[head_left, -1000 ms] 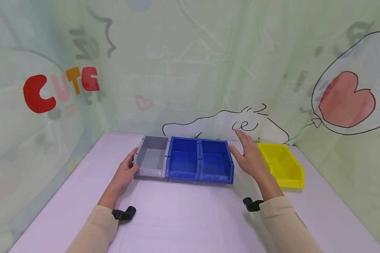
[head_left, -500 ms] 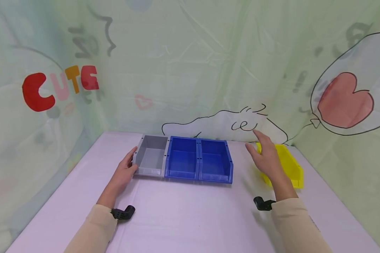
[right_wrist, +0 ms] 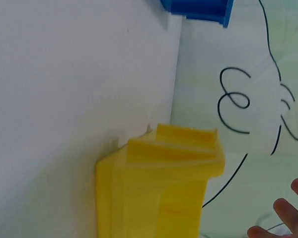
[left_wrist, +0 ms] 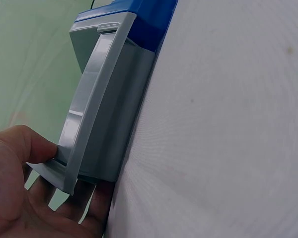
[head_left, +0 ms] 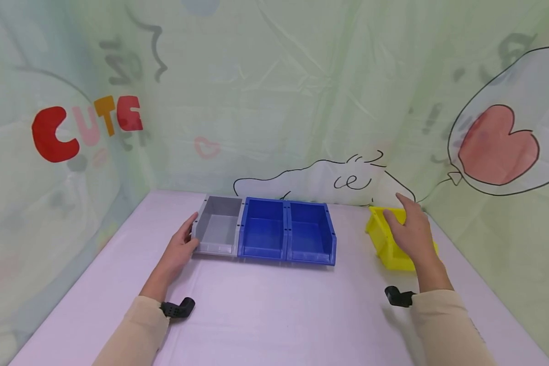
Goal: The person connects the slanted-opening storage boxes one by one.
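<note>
A grey storage bin [head_left: 218,229] stands at the left end of a joined row, beside two blue storage bins [head_left: 263,229]. My left hand [head_left: 179,251] holds the grey bin by its left side. The left wrist view shows the thumb [left_wrist: 37,146] at the front corner of the wall and the other fingers along the outside. On the right, my right hand [head_left: 412,231] is over the yellow storage bin [head_left: 384,244], fingers spread and nothing in them, hiding part of it. The right wrist view shows the yellow bin [right_wrist: 159,188] left of the fingertips [right_wrist: 288,213].
A pale tabletop [head_left: 270,315] bears the bins. A printed cloth [head_left: 274,101] hangs around its back and sides. Black wrist cameras [head_left: 178,307] sit on both wrists.
My right hand has moved right, away from the blue bins to over the yellow bin. My left hand stays at the grey bin, and the bins have not moved.
</note>
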{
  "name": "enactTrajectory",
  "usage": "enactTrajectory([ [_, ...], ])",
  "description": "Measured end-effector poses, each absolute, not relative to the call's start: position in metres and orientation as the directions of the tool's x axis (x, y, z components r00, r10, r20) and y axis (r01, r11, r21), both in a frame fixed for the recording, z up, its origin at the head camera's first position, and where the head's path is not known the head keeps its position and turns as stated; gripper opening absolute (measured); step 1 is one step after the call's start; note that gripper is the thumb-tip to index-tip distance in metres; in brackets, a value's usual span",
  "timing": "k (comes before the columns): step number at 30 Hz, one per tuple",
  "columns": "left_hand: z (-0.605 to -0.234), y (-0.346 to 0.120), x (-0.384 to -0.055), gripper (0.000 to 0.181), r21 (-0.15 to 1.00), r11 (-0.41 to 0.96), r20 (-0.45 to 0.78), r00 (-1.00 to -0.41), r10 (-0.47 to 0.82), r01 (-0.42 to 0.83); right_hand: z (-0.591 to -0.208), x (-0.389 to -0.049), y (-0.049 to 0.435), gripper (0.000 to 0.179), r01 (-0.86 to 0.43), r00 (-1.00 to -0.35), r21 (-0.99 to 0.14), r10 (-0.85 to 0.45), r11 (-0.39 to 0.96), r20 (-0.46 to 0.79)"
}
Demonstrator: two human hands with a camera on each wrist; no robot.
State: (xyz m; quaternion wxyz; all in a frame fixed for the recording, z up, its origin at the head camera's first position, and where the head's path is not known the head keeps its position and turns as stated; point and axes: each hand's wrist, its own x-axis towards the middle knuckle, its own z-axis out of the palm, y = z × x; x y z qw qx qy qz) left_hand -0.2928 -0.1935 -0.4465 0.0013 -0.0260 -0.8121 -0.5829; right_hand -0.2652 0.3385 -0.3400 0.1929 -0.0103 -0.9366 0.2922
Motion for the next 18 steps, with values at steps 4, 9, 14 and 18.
enactTrajectory([
  [4,-0.447,-0.193,-0.292,0.079,0.946,0.322,0.032,-0.999,0.033,0.041,-0.344,-0.267,0.356,0.069,0.027,-0.924,-0.563,0.236,0.826,0.301],
  [9,-0.445,-0.193,-0.292,0.08,0.946,0.322,0.035,-0.999,0.038,0.046,-0.35,-0.266,0.378,0.07,0.153,-0.909,-0.592,0.347,0.791,0.229],
  [14,-0.445,-0.193,-0.291,0.079,0.946,0.321,0.037,-0.999,0.033,0.046,-0.358,-0.266,0.396,0.073,0.23,-0.915,-0.622,0.385,0.748,0.125],
  [18,-0.446,-0.193,-0.292,0.079,0.95,0.308,0.043,-0.998,0.036,0.052,-0.364,-0.266,0.407,0.075,0.316,-0.911,-0.654,0.413,0.687,-0.005],
])
